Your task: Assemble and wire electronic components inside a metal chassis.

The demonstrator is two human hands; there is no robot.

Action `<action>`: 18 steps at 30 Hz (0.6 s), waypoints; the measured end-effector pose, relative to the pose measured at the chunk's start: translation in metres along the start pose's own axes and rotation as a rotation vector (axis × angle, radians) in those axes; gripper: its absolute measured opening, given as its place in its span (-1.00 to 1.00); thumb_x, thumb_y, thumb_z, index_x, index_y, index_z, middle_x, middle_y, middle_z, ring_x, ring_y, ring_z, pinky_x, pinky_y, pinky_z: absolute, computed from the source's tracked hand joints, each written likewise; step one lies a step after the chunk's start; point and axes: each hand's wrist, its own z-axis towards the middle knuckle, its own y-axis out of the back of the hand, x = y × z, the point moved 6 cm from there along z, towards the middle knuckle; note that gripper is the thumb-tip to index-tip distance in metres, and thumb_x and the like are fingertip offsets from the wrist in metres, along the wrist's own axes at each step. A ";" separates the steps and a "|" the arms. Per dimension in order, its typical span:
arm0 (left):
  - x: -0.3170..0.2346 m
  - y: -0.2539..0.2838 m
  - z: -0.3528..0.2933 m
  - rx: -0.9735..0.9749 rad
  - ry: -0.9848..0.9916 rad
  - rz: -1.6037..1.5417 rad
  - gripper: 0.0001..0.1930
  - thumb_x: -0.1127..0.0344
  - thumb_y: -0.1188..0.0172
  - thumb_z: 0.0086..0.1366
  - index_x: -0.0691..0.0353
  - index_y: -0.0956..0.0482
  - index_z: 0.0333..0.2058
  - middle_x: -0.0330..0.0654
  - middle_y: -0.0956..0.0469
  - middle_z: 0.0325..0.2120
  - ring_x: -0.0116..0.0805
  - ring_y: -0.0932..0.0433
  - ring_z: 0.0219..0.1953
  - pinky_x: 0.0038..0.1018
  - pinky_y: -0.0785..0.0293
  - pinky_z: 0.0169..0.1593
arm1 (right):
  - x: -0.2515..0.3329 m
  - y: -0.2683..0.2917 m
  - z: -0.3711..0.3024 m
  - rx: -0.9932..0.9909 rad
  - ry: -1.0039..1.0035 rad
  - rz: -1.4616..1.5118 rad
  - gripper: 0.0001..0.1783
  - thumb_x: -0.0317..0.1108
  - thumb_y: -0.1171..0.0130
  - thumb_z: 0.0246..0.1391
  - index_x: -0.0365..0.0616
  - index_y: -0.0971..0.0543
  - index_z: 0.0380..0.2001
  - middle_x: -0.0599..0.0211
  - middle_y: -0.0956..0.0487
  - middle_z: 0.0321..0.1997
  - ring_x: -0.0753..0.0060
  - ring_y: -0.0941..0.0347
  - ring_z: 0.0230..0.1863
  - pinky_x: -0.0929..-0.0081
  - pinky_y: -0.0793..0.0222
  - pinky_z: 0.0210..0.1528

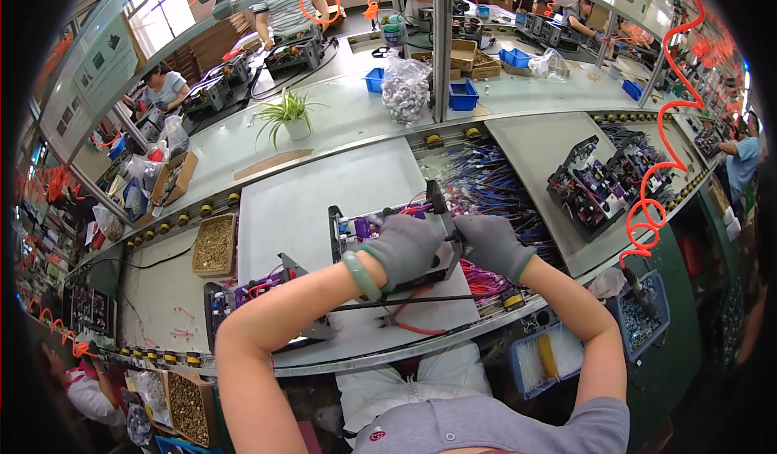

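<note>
A black metal chassis (335,229) with purple parts and wires inside stands on the light board in front of me. My left hand (405,249), in a grey glove with a green bangle at the wrist, reaches over the chassis with its fingers curled down inside. What those fingers hold is hidden. At the chassis's right side wall is my right hand (494,245), also gloved, with its fingers bent closed near the upper edge. Whether it grips the wall or a small part cannot be made out. Red-handled pliers (417,324) lie on the board's near side.
Another chassis (231,296) sits left, partly behind my left arm. Bundled blue and black cables (494,183) lie right of the board, more chassis (607,183) beyond. A box of small brass-coloured parts (214,245) stands left. An orange coiled hose (647,211) hangs at right with a screwdriver (639,292).
</note>
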 end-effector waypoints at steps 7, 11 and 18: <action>0.065 0.030 -0.034 -0.049 0.307 0.026 -0.88 0.33 -0.21 0.18 0.24 -0.58 -0.37 -0.08 -0.63 -0.48 -0.16 -0.67 -0.42 -0.28 -0.56 -0.42 | -0.011 0.057 -0.009 -0.271 -0.032 0.355 -0.60 -0.38 -0.31 -0.01 -0.09 -0.53 -0.04 0.21 -0.60 -0.25 0.15 -0.60 -0.27 0.32 -0.52 -0.21; 0.058 0.020 -0.026 -0.229 0.460 -1.252 -0.85 0.33 -0.22 0.25 0.28 -0.63 -0.29 -0.34 -0.55 -0.50 -0.65 -0.53 -0.46 -0.65 -0.44 -0.45 | 0.029 0.076 0.016 -0.397 0.133 0.355 -0.67 -0.44 -0.25 0.03 -0.10 -0.55 -0.08 0.18 -0.60 -0.29 0.14 -0.59 -0.28 0.31 -0.49 -0.24; 0.056 0.005 0.000 -0.481 0.308 -1.155 -0.79 0.32 -0.21 0.30 0.38 -0.62 -0.21 -0.25 -0.64 -0.41 -0.59 -0.48 -0.39 -0.55 -0.49 -0.25 | 0.058 0.083 0.045 -0.532 0.196 0.065 -0.41 -0.51 -0.27 -0.18 -0.12 -0.52 0.05 0.13 -0.53 0.08 -0.02 -0.48 0.08 0.15 -0.47 0.08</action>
